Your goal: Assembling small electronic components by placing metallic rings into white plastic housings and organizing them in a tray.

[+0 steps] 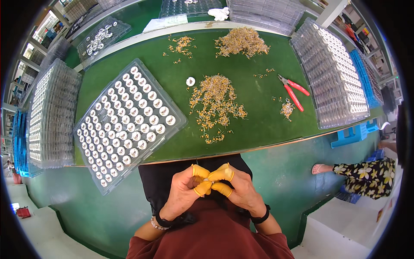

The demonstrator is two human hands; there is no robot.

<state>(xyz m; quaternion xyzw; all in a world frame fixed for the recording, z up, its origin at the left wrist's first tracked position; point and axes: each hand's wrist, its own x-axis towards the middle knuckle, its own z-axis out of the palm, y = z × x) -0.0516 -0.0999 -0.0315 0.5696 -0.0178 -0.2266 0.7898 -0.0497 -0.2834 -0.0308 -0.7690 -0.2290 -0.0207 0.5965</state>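
Note:
My left hand (184, 190) and my right hand (241, 188) meet in front of my lap, off the table's near edge. Yellow finger cots cover the thumb and finger tips. Between them the fingertips of both hands pinch a small whitish piece (207, 179), mostly hidden, so its kind is unclear. Beyond my hands lies a loose pile of small orange components with wire leads (215, 101). A clear plastic tray (176, 108) to the left holds rows of round white parts (142, 103), tilted across the table's near edge. One more round white part (190, 81) lies beside the pile.
Red-handled cutters (295, 93) lie right on the green table (263, 125), near a small component cluster (286, 109). Farther back are a larger pile (243, 42) and a smaller one (182, 45). Tray stacks stand left (54, 116) and right (334, 73). Another person's patterned trouser leg (366, 175) shows at right.

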